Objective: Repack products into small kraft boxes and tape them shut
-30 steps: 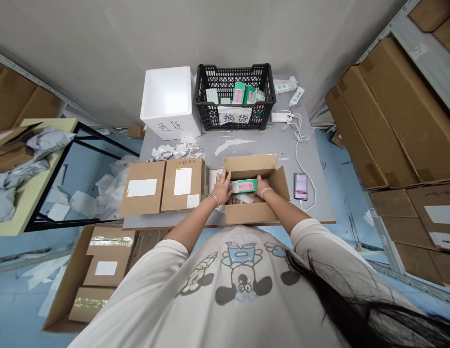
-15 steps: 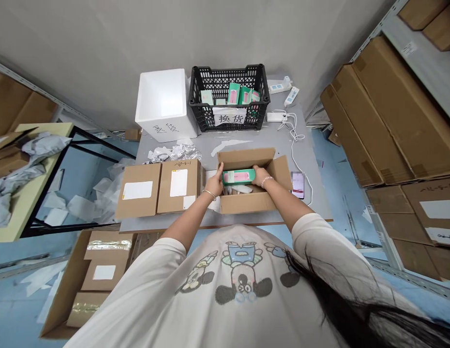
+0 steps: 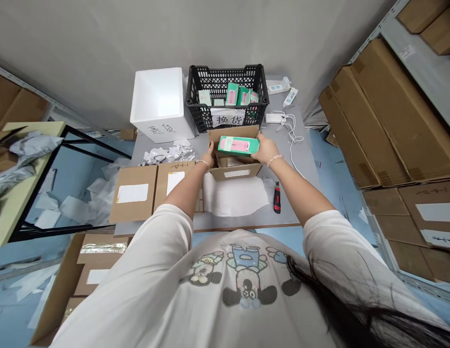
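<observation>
Up out of the carton (image 3: 235,171) comes the green-and-pink box (image 3: 233,145), clamped at one end by my right hand (image 3: 264,149); my left hand (image 3: 207,157) stays apart, just beside it.

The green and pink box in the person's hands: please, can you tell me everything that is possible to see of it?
The green and pink box is a small rectangular carton of what looks like printed card, mint green with a pink panel on top. Its small print is unreadable. It lies lengthwise across the view, slightly tilted, above an open cardboard carton. The right hand grips its right end. The left hand is near its left end, but contact is unclear.
</observation>
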`<state>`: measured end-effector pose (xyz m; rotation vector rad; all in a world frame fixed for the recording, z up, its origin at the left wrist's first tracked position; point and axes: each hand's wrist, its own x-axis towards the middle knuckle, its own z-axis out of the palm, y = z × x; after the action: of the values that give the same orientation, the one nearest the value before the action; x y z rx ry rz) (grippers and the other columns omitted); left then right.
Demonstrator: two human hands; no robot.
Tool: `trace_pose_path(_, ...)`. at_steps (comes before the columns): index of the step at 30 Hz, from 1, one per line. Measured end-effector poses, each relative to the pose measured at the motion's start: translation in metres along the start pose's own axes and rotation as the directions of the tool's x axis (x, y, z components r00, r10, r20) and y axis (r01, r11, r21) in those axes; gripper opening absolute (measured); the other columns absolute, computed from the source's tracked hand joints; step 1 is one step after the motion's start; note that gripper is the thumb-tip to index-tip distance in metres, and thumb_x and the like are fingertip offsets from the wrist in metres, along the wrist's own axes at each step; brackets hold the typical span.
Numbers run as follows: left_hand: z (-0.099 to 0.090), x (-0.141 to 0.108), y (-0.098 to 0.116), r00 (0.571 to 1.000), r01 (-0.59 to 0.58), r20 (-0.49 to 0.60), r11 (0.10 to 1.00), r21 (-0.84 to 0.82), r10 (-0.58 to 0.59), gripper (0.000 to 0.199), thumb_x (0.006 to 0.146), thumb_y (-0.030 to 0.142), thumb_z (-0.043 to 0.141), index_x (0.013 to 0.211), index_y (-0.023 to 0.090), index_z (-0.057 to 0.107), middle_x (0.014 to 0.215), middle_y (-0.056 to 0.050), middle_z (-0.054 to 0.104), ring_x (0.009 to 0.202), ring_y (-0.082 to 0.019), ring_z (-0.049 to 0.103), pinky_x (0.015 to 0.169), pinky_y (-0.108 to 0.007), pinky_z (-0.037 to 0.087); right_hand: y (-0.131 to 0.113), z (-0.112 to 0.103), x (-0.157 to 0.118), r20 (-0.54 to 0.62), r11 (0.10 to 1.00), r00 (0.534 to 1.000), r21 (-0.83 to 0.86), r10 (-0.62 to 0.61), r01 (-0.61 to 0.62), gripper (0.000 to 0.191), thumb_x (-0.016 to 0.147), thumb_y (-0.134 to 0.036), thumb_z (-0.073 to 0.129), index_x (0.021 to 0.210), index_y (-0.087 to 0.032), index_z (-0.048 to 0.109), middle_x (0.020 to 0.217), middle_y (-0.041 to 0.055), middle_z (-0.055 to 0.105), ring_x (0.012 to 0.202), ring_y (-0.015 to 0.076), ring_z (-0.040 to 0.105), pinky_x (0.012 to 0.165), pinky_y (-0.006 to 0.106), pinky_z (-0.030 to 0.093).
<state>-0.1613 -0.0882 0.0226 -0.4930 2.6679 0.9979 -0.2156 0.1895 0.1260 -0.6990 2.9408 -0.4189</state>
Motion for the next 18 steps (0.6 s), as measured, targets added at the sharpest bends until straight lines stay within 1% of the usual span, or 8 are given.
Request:
trace_pose_path(4, -0.016, -0.001, 0.004, 1.000, -0.018, 0.002, 0.996, -0.090, 0.018, 0.082, 0.084, 0.028, 0.064, 0.154, 0.016, 0.025, 0.138, -0.017, 0.057, 0.123, -0.030, 0.056, 0.105, -0.046, 0.039, 0.018, -0.051, -0.044, -0.126, 0.994, 0.992, 0.106, -0.022, 0.035, 0.069, 0.073, -0.047, 0.073, 0.125, -0.010, 0.047, 0.109, 0.0122, 0.062, 0.099, 0.0300, 0.060, 0.083, 0.038, 0.047)
trace_pose_path(7, -0.035, -0.025, -0.004, 0.998, -0.042, -0.052, 0.984, -0.173, 0.033, 0.054, 0.091, 0.032, 0.055, 0.140, 0.011, 0.050, 0.136, -0.015, 0.059, 0.125, -0.026, 0.055, 0.108, -0.040, 0.039, 0.032, -0.074, -0.099, -0.095, 0.978, 0.995, 0.210, 0.015, 0.006, 0.070, 0.070, -0.054, 0.072, 0.122, -0.014, 0.051, 0.105, 0.0078, 0.063, 0.087, 0.0250, 0.063, 0.076, 0.035, 0.049)
trace_pose_path(10, -0.043, -0.074, -0.015, 0.951, -0.111, -0.310, 0.949, -0.296, 0.015, 0.044, 0.092, 0.028, 0.049, 0.131, 0.011, 0.057, 0.134, -0.014, 0.060, 0.123, -0.022, 0.056, 0.107, -0.037, 0.041, 0.036, -0.066, -0.154, 0.043, 0.938, 0.998, 0.342, 0.047, -0.059, 0.063, 0.069, -0.054, 0.072, 0.117, -0.019, 0.054, 0.093, 0.0035, 0.066, 0.071, 0.0200, 0.063, 0.064, 0.030, 0.048)
trace_pose_path(13, -0.021, -0.135, -0.019, 0.883, -0.197, -0.464, 0.951, -0.237, 0.067, 0.040, 0.094, 0.028, 0.041, 0.128, 0.016, 0.059, 0.128, -0.011, 0.063, 0.117, -0.021, 0.059, 0.105, -0.039, 0.045, 0.025, -0.034, -0.186, 0.160, 0.918, 0.984, 0.374, 0.076, -0.132, 0.058, 0.069, -0.051, 0.071, 0.115, -0.020, 0.054, 0.083, 0.0013, 0.067, 0.068, 0.0201, 0.063, 0.061, 0.029, 0.047)
trace_pose_path(14, -0.006, -0.153, -0.018, 0.893, -0.212, -0.439, 0.954, -0.214, 0.100, 0.039, 0.094, 0.029, 0.040, 0.126, 0.017, 0.059, 0.126, -0.010, 0.063, 0.117, -0.021, 0.059, 0.104, -0.039, 0.046, 0.017, -0.021, -0.191, 0.163, 0.928, 0.982, 0.342, 0.099, -0.150, 0.059, 0.070, -0.051, 0.071, 0.116, -0.020, 0.053, 0.083, 0.0023, 0.068, 0.071, 0.0215, 0.064, 0.064, 0.029, 0.048)
trace_pose_path(16, 0.029, -0.182, -0.012, 0.947, -0.245, -0.261, 0.948, -0.202, 0.189, 0.039, 0.094, 0.028, 0.039, 0.125, 0.019, 0.060, 0.126, -0.010, 0.063, 0.112, -0.020, 0.061, 0.098, -0.038, 0.050, -0.002, 0.006, -0.190, 0.128, 0.963, 0.983, 0.221, 0.131, -0.157, 0.062, 0.068, -0.050, 0.072, 0.118, -0.018, 0.053, 0.096, 0.0085, 0.069, 0.086, 0.0261, 0.065, 0.073, 0.031, 0.048)
trace_pose_path(17, 0.048, -0.192, -0.009, 0.963, -0.270, -0.085, 0.939, -0.212, 0.258, 0.040, 0.092, 0.028, 0.042, 0.128, 0.021, 0.059, 0.129, -0.009, 0.061, 0.110, -0.020, 0.063, 0.095, -0.037, 0.052, -0.012, 0.019, -0.187, 0.130, 0.974, 0.980, 0.150, 0.149, -0.168, 0.064, 0.067, -0.050, 0.073, 0.117, -0.016, 0.053, 0.103, 0.0125, 0.068, 0.091, 0.0284, 0.065, 0.076, 0.032, 0.048)
trace_pose_path(18, 0.067, -0.198, -0.006, 0.944, -0.291, 0.088, 0.929, -0.228, 0.317, 0.045, 0.089, 0.028, 0.048, 0.133, 0.022, 0.054, 0.133, -0.010, 0.058, 0.109, -0.020, 0.063, 0.094, -0.037, 0.053, -0.022, 0.032, -0.183, 0.148, 0.980, 0.976, 0.093, 0.160, -0.175, 0.063, 0.068, -0.050, 0.073, 0.116, -0.014, 0.053, 0.107, 0.0153, 0.066, 0.094, 0.0298, 0.064, 0.078, 0.032, 0.048)
